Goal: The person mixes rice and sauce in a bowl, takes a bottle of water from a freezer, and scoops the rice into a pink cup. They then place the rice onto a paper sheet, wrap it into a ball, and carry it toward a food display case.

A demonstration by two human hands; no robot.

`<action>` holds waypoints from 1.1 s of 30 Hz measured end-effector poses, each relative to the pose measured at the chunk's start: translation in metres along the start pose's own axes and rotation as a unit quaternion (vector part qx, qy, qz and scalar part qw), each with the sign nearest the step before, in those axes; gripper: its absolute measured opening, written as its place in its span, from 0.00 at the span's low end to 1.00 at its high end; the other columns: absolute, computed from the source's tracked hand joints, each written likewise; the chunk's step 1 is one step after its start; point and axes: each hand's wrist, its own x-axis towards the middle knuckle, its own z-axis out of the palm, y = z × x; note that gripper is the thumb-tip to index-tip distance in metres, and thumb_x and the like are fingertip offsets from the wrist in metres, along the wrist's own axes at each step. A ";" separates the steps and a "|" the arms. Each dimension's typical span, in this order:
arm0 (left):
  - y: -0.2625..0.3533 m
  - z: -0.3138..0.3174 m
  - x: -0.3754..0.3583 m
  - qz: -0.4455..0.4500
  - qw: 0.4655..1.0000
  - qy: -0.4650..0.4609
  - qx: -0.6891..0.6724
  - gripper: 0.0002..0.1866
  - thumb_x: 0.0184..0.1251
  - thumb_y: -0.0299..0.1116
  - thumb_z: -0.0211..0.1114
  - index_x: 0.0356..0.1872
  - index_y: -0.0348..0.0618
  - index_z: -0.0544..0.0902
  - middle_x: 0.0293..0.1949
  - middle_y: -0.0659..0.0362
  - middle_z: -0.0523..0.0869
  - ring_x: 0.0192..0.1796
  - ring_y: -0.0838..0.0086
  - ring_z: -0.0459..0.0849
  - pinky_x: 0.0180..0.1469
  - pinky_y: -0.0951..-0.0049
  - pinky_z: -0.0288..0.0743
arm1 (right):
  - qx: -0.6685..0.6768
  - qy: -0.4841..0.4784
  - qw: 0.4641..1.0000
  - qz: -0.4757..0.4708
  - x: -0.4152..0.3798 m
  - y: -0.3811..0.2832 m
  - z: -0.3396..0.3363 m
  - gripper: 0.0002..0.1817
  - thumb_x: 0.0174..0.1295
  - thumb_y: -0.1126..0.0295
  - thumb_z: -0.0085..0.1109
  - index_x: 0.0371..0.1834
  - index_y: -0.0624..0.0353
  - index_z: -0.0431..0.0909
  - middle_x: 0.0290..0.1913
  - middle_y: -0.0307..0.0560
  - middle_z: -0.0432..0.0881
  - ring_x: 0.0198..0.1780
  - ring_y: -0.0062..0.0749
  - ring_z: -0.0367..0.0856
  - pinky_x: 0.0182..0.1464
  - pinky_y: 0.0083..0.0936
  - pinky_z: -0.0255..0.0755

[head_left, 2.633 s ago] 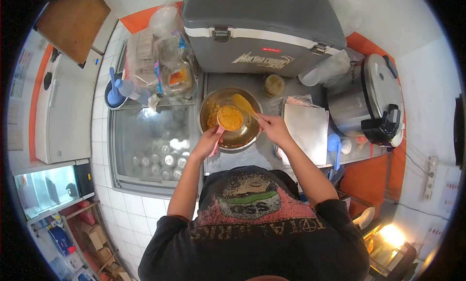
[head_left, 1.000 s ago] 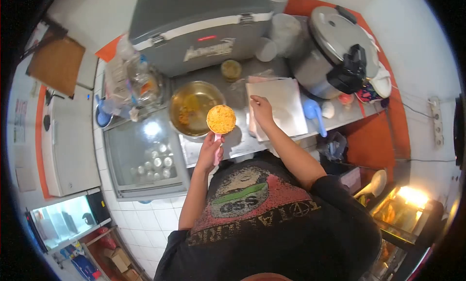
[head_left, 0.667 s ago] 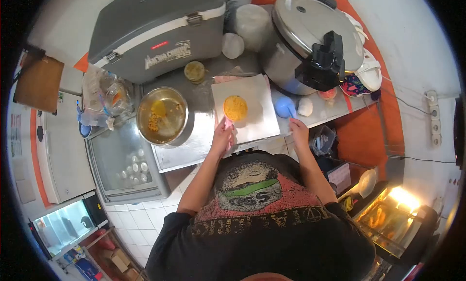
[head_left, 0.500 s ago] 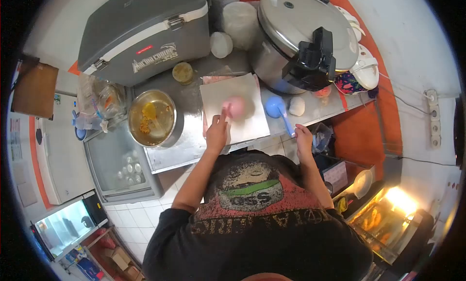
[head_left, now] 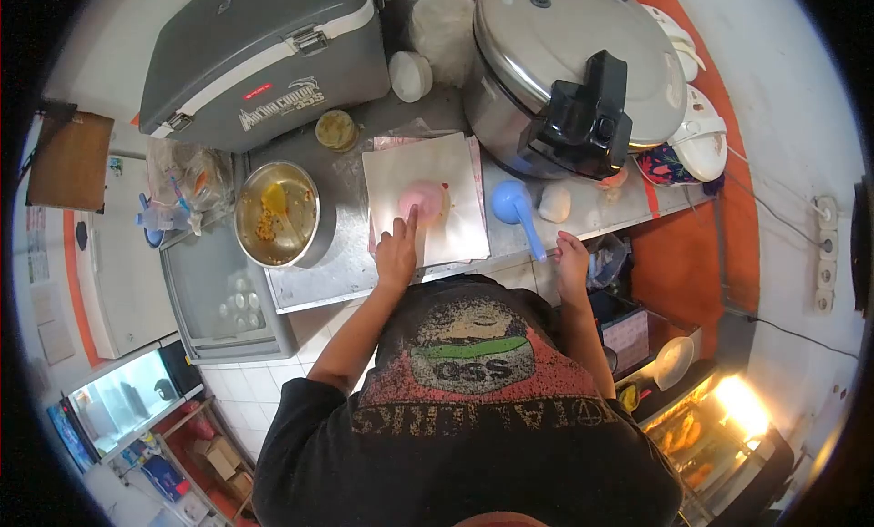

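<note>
While I watch from the head camera, these are my readings:
Left hand: my left hand [head_left: 397,251] rests on the handle of the pink scoop [head_left: 421,200], index finger stretched along it; the grip looks closed on the handle.
Pink scoop: upside down, bowl facing down on the white paper [head_left: 424,199], near the sheet's middle.
White paper: 1 stack lying flat on the tabletop [head_left: 319,277], between the metal bowl [head_left: 277,214] and the blue ladle [head_left: 517,212].
Right hand: my right hand [head_left: 573,259] sits at the tabletop's front edge, just beside the ladle's handle, fingers loosely spread, holding nothing.
Metal bowl: yellow food remains inside.
Behind: grey cooler [head_left: 264,49] and large rice cooker [head_left: 571,76].
</note>
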 end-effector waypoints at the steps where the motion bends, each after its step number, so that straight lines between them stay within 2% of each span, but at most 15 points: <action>1: 0.000 0.002 0.001 -0.001 1.000 -0.003 0.001 0.39 0.55 0.22 0.56 0.74 0.49 0.61 0.41 0.53 0.75 0.27 0.60 0.79 0.27 0.62 0.76 | -0.001 -0.001 1.000 0.003 0.007 0.005 -0.003 0.15 0.62 0.74 0.56 0.51 0.67 0.80 0.34 0.36 0.77 0.33 0.18 0.71 0.35 0.16 0.65; 3: 0.000 0.007 -0.003 0.001 1.000 0.017 -0.018 0.40 0.56 0.21 0.56 0.75 0.50 0.60 0.41 0.53 0.75 0.28 0.60 0.79 0.27 0.61 0.77 | -0.036 -0.019 0.998 -0.042 0.014 0.012 -0.008 0.12 0.63 0.75 0.57 0.49 0.63 0.80 0.31 0.34 0.78 0.29 0.15 0.72 0.30 0.13 0.65; 12: 0.005 0.013 -0.002 -0.008 0.989 -0.038 -0.146 0.40 0.58 0.23 0.57 0.75 0.49 0.57 0.41 0.50 0.74 0.31 0.55 0.81 0.33 0.60 0.78 | 0.002 -0.061 0.998 -0.008 0.028 -0.019 0.022 0.12 0.62 0.76 0.57 0.49 0.66 0.80 0.31 0.35 0.77 0.29 0.16 0.70 0.28 0.13 0.64; 16: 0.009 -0.001 -0.005 -0.017 0.983 0.013 -0.185 0.37 0.62 0.23 0.57 0.74 0.49 0.59 0.40 0.50 0.76 0.32 0.56 0.82 0.33 0.60 0.78 | -0.019 -0.070 0.997 -0.016 0.032 -0.020 0.036 0.13 0.62 0.74 0.56 0.48 0.62 0.82 0.32 0.36 0.78 0.30 0.18 0.71 0.32 0.16 0.65; 20: 0.011 -0.027 -0.003 -0.045 0.974 0.070 -0.212 0.33 0.64 0.23 0.57 0.72 0.49 0.63 0.41 0.49 0.77 0.34 0.56 0.82 0.34 0.60 0.77 | -0.026 -0.090 0.995 -0.022 0.035 -0.017 0.047 0.12 0.63 0.75 0.56 0.47 0.65 0.81 0.29 0.35 0.76 0.27 0.17 0.69 0.28 0.15 0.64; 22: -0.003 -0.030 -0.001 -0.094 0.960 0.121 -0.233 0.32 0.64 0.22 0.57 0.71 0.48 0.66 0.40 0.49 0.77 0.37 0.56 0.79 0.39 0.59 0.75 | -0.028 -0.100 0.994 -0.029 0.038 -0.013 0.054 0.11 0.63 0.74 0.57 0.46 0.65 0.82 0.28 0.35 0.77 0.27 0.17 0.70 0.29 0.15 0.65; 24: -0.032 -0.036 0.003 -0.128 0.954 0.187 -0.195 0.34 0.59 0.18 0.57 0.70 0.45 0.67 0.37 0.49 0.77 0.42 0.53 0.74 0.47 0.55 0.67 | -0.156 -0.178 0.960 -0.151 0.039 -0.003 0.067 0.10 0.63 0.72 0.58 0.43 0.65 0.84 0.30 0.37 0.80 0.29 0.18 0.74 0.31 0.16 0.68; 25: -0.048 -0.044 0.004 -0.132 0.954 0.223 -0.152 0.36 0.56 0.17 0.57 0.71 0.42 0.66 0.36 0.49 0.77 0.42 0.52 0.74 0.47 0.55 0.66 | -0.214 -0.187 0.947 -0.153 0.042 0.001 0.081 0.11 0.61 0.67 0.60 0.40 0.62 0.86 0.34 0.46 0.86 0.37 0.28 0.83 0.41 0.23 0.74; 26: -0.072 -0.033 0.002 -0.141 0.945 0.284 -0.076 0.37 0.55 0.18 0.57 0.71 0.41 0.65 0.37 0.48 0.78 0.42 0.52 0.74 0.47 0.54 0.66 | -0.241 -0.198 0.925 -0.219 0.027 -0.015 0.102 0.11 0.61 0.67 0.60 0.40 0.60 0.87 0.35 0.49 0.87 0.39 0.33 0.84 0.44 0.26 0.75; 27: -0.078 -0.054 0.003 -0.219 0.941 0.249 -0.065 0.36 0.57 0.20 0.58 0.71 0.41 0.65 0.40 0.47 0.79 0.42 0.52 0.75 0.47 0.52 0.65 | -0.268 -0.208 0.897 -0.283 0.012 -0.033 0.127 0.11 0.62 0.66 0.59 0.40 0.59 0.87 0.37 0.52 0.87 0.41 0.38 0.85 0.46 0.29 0.76; 29: -0.115 -0.055 0.001 -0.278 0.928 0.248 0.023 0.35 0.59 0.25 0.59 0.72 0.46 0.65 0.48 0.47 0.81 0.44 0.50 0.76 0.48 0.52 0.67 | -0.288 -0.262 0.869 -0.305 0.020 -0.041 0.179 0.12 0.63 0.64 0.58 0.42 0.58 0.87 0.40 0.53 0.86 0.46 0.43 0.85 0.49 0.34 0.76; 30: -0.130 -0.055 -0.001 -0.278 0.927 0.249 0.023 0.35 0.59 0.25 0.59 0.72 0.46 0.65 0.48 0.47 0.81 0.44 0.50 0.76 0.48 0.52 0.67 | -0.348 -0.265 0.838 -0.325 0.029 -0.042 0.204 0.15 0.64 0.63 0.57 0.48 0.58 0.84 0.43 0.55 0.85 0.48 0.43 0.84 0.50 0.33 0.76; 31: -0.144 -0.056 -0.001 -0.339 0.912 0.226 0.044 0.35 0.60 0.28 0.60 0.72 0.48 0.65 0.51 0.46 0.81 0.46 0.48 0.76 0.50 0.52 0.68 | -0.405 -0.267 0.804 -0.344 0.039 -0.040 0.225 0.18 0.65 0.62 0.56 0.53 0.58 0.82 0.45 0.56 0.84 0.50 0.42 0.83 0.51 0.32 0.76; 32: -0.159 -0.055 -0.001 -0.399 0.892 0.203 0.064 0.34 0.61 0.31 0.60 0.72 0.51 0.65 0.55 0.46 0.80 0.48 0.47 0.76 0.51 0.52 0.69 | -0.404 -0.266 0.803 -0.347 0.047 -0.033 0.241 0.18 0.65 0.62 0.56 0.53 0.58 0.82 0.45 0.56 0.84 0.50 0.42 0.83 0.51 0.32 0.76; 33: -0.176 -0.049 -0.001 -0.400 0.891 0.204 0.064 0.34 0.61 0.31 0.60 0.72 0.51 0.65 0.55 0.46 0.80 0.48 0.47 0.76 0.51 0.52 0.69 | -0.484 -0.161 0.756 -0.409 0.052 -0.024 0.255 0.20 0.66 0.60 0.55 0.58 0.57 0.79 0.48 0.55 0.82 0.53 0.42 0.81 0.52 0.33 0.76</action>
